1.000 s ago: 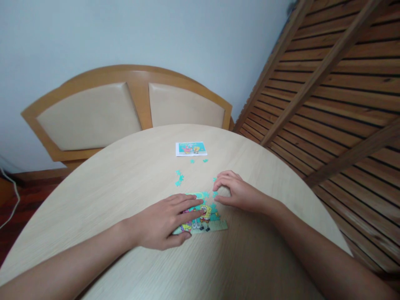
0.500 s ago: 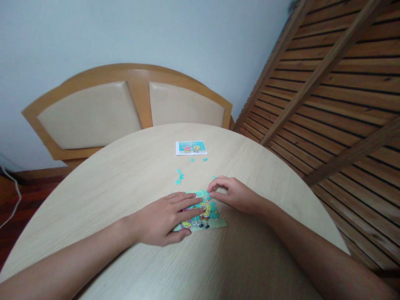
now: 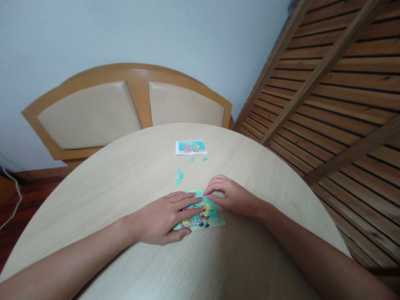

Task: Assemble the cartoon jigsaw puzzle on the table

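Head view: your right hand (image 3: 234, 196) has shifted leftward. Over the last second its fingertips have gone from just beside the right edge of the jigsaw puzzle (image 3: 206, 217) to over its far section. The puzzle lies flat on the surface (image 3: 150, 160), in front of you, with both hands at it.

Right fingers: curled, thumb and index tips near each other. You cannot tell from this view whether a piece sits between them.

Left hand (image 3: 165, 218): position unchanged. Its fingers are extended and spread, palm down, across the left part of the puzzle, gripping nothing.

Significance (judgement): the right hand's work is now on the puzzle itself, while the left hand appears to serve as a hold-down.

Unchanged items: a cluster of loose pieces (image 3: 181, 176) lies beyond the puzzle; two separate pieces (image 3: 205, 158) lie farther off, just in front of the picture card (image 3: 192, 147).
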Tool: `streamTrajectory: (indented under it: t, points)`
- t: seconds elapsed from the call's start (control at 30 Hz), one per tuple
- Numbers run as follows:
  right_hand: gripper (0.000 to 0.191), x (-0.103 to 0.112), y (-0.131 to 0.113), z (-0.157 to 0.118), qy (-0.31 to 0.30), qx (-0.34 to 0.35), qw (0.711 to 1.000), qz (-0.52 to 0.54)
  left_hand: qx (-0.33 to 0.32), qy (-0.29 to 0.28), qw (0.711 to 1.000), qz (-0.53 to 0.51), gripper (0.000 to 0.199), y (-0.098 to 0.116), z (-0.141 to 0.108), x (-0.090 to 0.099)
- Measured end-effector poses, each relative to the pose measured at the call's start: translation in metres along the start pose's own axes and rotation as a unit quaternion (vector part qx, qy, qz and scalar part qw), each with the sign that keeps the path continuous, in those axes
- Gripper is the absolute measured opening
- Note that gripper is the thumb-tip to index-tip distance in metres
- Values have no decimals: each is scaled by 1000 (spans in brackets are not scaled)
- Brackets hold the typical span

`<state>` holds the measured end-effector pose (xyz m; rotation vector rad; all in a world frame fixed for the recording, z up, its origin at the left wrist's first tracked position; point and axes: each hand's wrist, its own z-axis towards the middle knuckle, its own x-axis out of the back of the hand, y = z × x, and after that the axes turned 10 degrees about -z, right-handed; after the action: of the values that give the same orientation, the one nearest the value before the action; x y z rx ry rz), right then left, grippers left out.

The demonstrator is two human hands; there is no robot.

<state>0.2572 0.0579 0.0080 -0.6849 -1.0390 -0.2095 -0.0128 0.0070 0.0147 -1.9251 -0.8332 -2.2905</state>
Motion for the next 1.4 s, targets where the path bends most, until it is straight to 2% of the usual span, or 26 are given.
streamTrajectory:
  t: [0.27, 0.6, 0.77, 0.93, 1.0, 1.17, 1.27, 1.4]
  points:
    - [9, 1, -1, -1, 8, -4, 1000, -30, -7, 18, 1000, -18, 61, 0, 0, -1]
    - [16, 4, 2, -3, -12, -8, 997, -82, 2, 1, 1000, 8, 60, 3, 0, 1]
    - [11, 5, -1, -1, -12, 5, 996, -93, 31, 29, 999, 15, 57, 11, 5, -2]
    - [15, 5, -3, -1, -14, 13, 996, -82, 42, 54, 998, 4, 52, 17, 10, -3]
    - [17, 6, 1, -2, -7, -6, 996, -90, 48, 57, 997, 0, 50, 18, 10, -3]
    - [21, 15, 25, -7, 45, -121, 976, -178, 48, 61, 997, -11, 53, 18, 10, -4]
    - [22, 16, 35, -10, 46, -134, 971, -192, 47, 55, 997, -9, 54, 17, 10, -4]
    - [33, 6, 37, -7, 31, -131, 970, -201, 45, 61, 997, -14, 52, 16, 11, -5]
